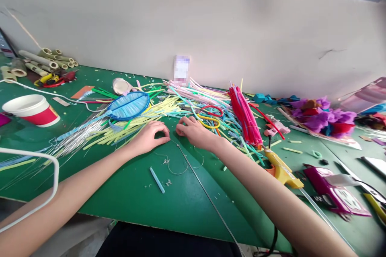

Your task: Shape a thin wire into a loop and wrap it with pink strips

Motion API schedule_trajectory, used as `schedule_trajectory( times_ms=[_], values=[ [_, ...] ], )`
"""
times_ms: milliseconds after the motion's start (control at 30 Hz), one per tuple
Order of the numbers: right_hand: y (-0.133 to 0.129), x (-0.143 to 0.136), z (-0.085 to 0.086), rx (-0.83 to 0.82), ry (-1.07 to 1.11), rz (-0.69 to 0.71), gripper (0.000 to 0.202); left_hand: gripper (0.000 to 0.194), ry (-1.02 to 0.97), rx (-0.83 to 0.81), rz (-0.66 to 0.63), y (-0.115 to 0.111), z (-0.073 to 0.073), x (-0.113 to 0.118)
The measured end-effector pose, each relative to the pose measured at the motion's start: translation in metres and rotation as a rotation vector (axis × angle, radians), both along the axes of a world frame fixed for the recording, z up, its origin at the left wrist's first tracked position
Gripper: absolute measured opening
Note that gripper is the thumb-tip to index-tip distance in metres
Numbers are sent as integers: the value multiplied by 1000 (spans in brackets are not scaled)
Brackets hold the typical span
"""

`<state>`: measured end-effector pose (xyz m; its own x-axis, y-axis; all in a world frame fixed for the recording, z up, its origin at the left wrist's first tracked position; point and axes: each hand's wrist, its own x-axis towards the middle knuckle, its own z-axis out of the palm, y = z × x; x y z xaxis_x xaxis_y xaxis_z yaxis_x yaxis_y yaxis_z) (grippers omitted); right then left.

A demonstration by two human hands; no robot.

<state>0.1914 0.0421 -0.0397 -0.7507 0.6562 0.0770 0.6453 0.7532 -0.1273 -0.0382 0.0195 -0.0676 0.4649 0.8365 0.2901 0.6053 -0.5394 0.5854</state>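
My left hand [152,136] and my right hand [193,131] face each other low over the green table, close together. The left fingers curl toward the thumb in a loose pinch. Right thumb and fingertips are pressed together, and anything between them is too thin to make out. Just below both hands is the tip of a long thin metal wire [200,182], which slants down past the table edge. A fine clear thread [177,174] loops beside it. Left of the wire lies a short light-blue stick [157,180].
Behind my hands spread fuzzy pipe cleaners [144,118] and a blue fan-shaped piece [129,105]. At left stand a paper cup [31,110] and bamboo tubes [45,62]. To the right are a red-pink bundle [245,116], a yellow glue gun [280,168] and purple flowers [325,116].
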Motion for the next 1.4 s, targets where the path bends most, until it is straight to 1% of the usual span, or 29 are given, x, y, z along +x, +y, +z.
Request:
schedule_trajectory(
  times_ms=[167, 267, 333, 400, 500, 600, 733, 833, 900, 1000, 1133, 1267, 1400],
  values=[
    [2, 18, 4, -5, -16, -38, 30, 13, -3, 3, -10, 0, 1, 0],
    [2, 27, 4, -21, 3, -88, 20, 14, -5, 1, -20, 1, 0, 0],
    [1, 29, 1, -39, 5, -113, 11, 14, -5, -3, -26, 2, -1, 0],
    [-2, 26, -2, -60, -2, -126, 7, 14, -6, -7, -30, 2, -1, -1],
    [-6, 23, -4, -95, 7, -142, 12, 15, -8, -10, -30, 2, -1, -1],
    [-9, 26, 4, -171, 60, -165, 17, 15, -11, -8, -25, 1, -1, -1],
    [-8, 33, 23, -363, 167, -162, 16, 15, -14, -6, -24, 2, -1, -1],
    [-5, 33, 29, -438, 233, -172, 20, 15, -15, -10, -18, 3, -3, -1],
    [-2, 31, 26, -439, 256, -198, 16, 14, -14, -14, -15, 3, -3, -1],
    [1, 28, 18, -418, 281, -232, 10, 14, -11, -21, -11, 2, -3, -1],
    [1, 22, 7, -401, 319, -276, 12, 13, -12, -29, -18, 1, 0, -1],
    [-2, 13, 3, -374, 343, -322, 13, 14, -16, -35, -30, 1, 3, -2],
    [-4, 9, 0, -383, 344, -320, 12, 15, -20, -38, -32, 1, 3, -2]
  ],
)
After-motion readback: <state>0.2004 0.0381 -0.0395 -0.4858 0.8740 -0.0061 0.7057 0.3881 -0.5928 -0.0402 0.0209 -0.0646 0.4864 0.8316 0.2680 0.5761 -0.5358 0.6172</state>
